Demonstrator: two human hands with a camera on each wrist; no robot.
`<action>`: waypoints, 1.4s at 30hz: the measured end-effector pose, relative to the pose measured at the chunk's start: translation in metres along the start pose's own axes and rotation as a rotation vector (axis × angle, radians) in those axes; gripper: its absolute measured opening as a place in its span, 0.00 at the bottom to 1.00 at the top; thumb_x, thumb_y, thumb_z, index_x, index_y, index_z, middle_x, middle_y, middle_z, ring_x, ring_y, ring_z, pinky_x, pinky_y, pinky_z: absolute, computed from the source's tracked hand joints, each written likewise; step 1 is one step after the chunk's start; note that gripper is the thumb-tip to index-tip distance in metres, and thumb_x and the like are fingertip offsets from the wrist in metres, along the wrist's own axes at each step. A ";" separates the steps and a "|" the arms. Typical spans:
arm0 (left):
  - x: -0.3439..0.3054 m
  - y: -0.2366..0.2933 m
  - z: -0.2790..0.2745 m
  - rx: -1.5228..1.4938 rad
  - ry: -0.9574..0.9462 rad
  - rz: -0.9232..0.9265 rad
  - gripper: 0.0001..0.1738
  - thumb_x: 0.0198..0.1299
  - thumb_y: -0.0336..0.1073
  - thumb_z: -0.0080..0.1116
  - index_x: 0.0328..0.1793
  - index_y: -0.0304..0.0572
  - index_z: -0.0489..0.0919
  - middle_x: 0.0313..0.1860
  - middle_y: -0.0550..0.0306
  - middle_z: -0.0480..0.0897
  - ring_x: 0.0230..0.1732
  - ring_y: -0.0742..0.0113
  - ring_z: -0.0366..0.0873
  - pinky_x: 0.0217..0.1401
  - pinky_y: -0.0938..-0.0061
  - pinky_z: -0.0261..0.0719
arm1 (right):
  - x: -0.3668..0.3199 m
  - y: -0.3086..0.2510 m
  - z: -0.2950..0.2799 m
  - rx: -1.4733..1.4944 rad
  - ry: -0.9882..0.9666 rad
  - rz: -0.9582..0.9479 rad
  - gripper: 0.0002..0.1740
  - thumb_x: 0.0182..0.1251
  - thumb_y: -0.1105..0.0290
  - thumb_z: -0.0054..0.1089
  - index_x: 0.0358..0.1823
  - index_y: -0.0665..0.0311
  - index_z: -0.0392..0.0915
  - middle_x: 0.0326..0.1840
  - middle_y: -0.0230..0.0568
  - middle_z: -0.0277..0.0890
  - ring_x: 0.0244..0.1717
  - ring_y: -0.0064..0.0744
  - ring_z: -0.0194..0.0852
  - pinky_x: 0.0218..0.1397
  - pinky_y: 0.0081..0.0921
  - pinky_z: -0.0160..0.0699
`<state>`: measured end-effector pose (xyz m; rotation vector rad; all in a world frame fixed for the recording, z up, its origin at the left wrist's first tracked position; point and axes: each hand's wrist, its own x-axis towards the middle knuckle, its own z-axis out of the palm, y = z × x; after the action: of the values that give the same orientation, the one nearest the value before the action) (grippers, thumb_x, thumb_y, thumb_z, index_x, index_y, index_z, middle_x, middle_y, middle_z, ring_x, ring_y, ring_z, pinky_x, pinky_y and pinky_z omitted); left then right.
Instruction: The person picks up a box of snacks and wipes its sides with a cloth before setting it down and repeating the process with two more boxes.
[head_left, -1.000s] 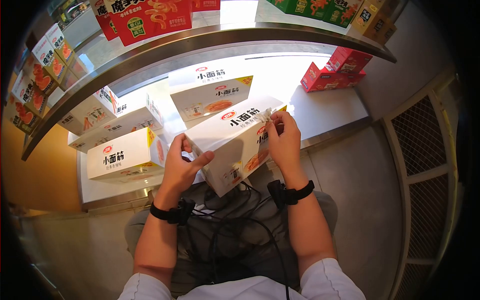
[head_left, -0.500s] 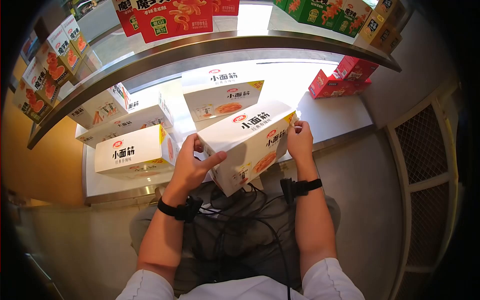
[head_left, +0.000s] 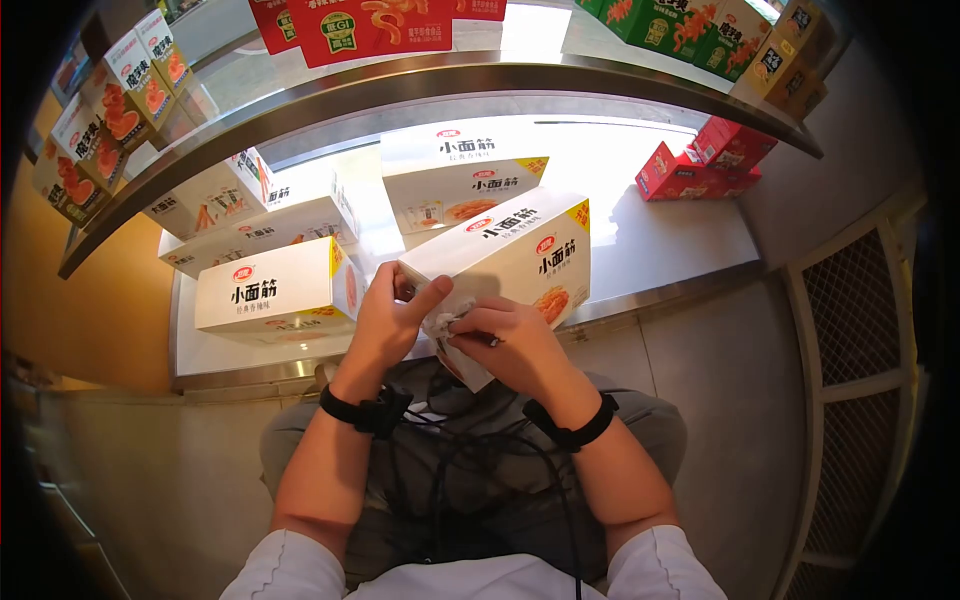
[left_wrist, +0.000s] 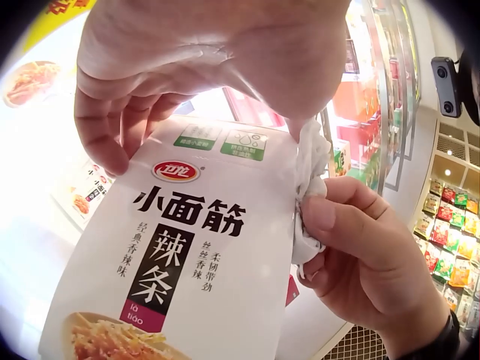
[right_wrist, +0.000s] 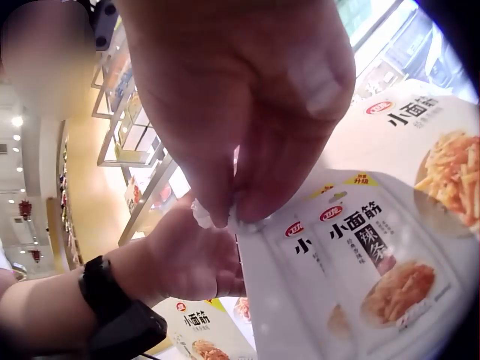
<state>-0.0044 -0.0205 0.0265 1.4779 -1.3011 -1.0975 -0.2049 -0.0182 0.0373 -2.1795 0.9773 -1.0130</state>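
Observation:
A white printed snack carton (head_left: 560,250) is held tilted over the front edge of the display counter. My left hand (head_left: 392,315) grips its left end, thumb on top and fingers bent round the far side. At the near left corner of the carton, my right hand (head_left: 515,345) pinches a crumpled white tissue (head_left: 447,320). In the left wrist view, the tissue (left_wrist: 309,191) lies along the edge of the carton's end face (left_wrist: 187,217), with the right thumb pressing on it. The right wrist view shows the pinching fingers (right_wrist: 277,172) right at the carton's edge.
Similar white cartons (head_left: 265,290) stand on the counter (head_left: 620,255) at left, and another (head_left: 460,185) is behind. Red boxes (head_left: 700,165) sit at the far right. A metal-edged shelf (head_left: 440,85) overhangs, bearing more boxes. Black cables (head_left: 470,440) lie across the person's lap.
My right hand has moved with the tissue from the carton's far right end to its near left corner. The left hand keeps its grip, and the head view has shifted slightly.

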 end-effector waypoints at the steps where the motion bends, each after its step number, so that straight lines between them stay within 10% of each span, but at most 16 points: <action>1: 0.000 0.000 0.000 0.004 -0.001 -0.009 0.38 0.61 0.53 0.72 0.60 0.24 0.72 0.44 0.54 0.82 0.44 0.72 0.74 0.50 0.75 0.74 | -0.001 0.000 0.001 0.014 -0.011 -0.031 0.08 0.57 0.72 0.70 0.37 0.63 0.81 0.32 0.42 0.78 0.31 0.46 0.80 0.36 0.35 0.80; 5: 0.002 0.000 -0.001 -0.031 0.007 0.004 0.32 0.58 0.52 0.73 0.51 0.30 0.74 0.36 0.63 0.77 0.38 0.74 0.69 0.44 0.78 0.73 | -0.001 0.008 -0.016 -0.041 -0.044 0.182 0.07 0.58 0.71 0.67 0.37 0.64 0.80 0.32 0.44 0.79 0.32 0.47 0.81 0.37 0.38 0.80; 8: 0.004 -0.006 -0.004 0.184 0.056 -0.022 0.30 0.56 0.57 0.71 0.38 0.37 0.73 0.30 0.66 0.71 0.34 0.72 0.67 0.59 0.70 0.71 | 0.000 0.039 -0.034 0.075 0.064 0.537 0.07 0.61 0.70 0.66 0.37 0.65 0.80 0.32 0.47 0.81 0.35 0.49 0.83 0.41 0.41 0.80; 10: 0.005 -0.009 -0.005 0.270 0.067 0.006 0.24 0.61 0.55 0.64 0.31 0.44 0.70 0.24 0.68 0.68 0.30 0.71 0.66 0.82 0.49 0.25 | -0.002 0.069 -0.046 -0.014 0.173 0.596 0.07 0.63 0.70 0.64 0.37 0.67 0.79 0.32 0.49 0.82 0.36 0.51 0.83 0.42 0.42 0.80; 19: 0.005 -0.014 -0.005 0.333 0.072 0.058 0.26 0.64 0.58 0.60 0.32 0.42 0.71 0.24 0.67 0.70 0.30 0.69 0.68 0.83 0.47 0.26 | -0.013 0.130 -0.049 -0.368 0.454 0.712 0.08 0.63 0.72 0.59 0.38 0.71 0.76 0.35 0.57 0.82 0.39 0.58 0.82 0.46 0.46 0.80; 32: 0.007 -0.014 -0.005 0.285 0.111 0.010 0.37 0.62 0.69 0.58 0.27 0.38 0.69 0.21 0.64 0.66 0.29 0.65 0.64 0.81 0.53 0.37 | -0.009 -0.004 0.008 -0.041 -0.241 0.031 0.08 0.59 0.71 0.69 0.34 0.64 0.78 0.36 0.45 0.78 0.42 0.52 0.80 0.44 0.42 0.79; 39: 0.011 -0.025 -0.006 0.224 0.108 -0.030 0.35 0.63 0.66 0.59 0.28 0.37 0.70 0.21 0.62 0.67 0.30 0.63 0.65 0.83 0.51 0.32 | -0.014 0.019 -0.004 -0.082 -0.235 0.044 0.07 0.56 0.74 0.67 0.35 0.65 0.79 0.34 0.45 0.79 0.41 0.51 0.80 0.46 0.40 0.80; 42: 0.011 -0.021 -0.004 0.215 0.105 -0.030 0.33 0.63 0.64 0.59 0.28 0.37 0.69 0.22 0.61 0.67 0.30 0.62 0.66 0.83 0.51 0.31 | -0.011 0.053 -0.030 -0.115 -0.109 0.362 0.07 0.57 0.74 0.65 0.35 0.68 0.77 0.30 0.45 0.80 0.33 0.42 0.81 0.40 0.34 0.79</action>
<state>0.0056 -0.0295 0.0060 1.6940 -1.3599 -0.9077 -0.2548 -0.0459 0.0121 -2.0210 1.3444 -0.6768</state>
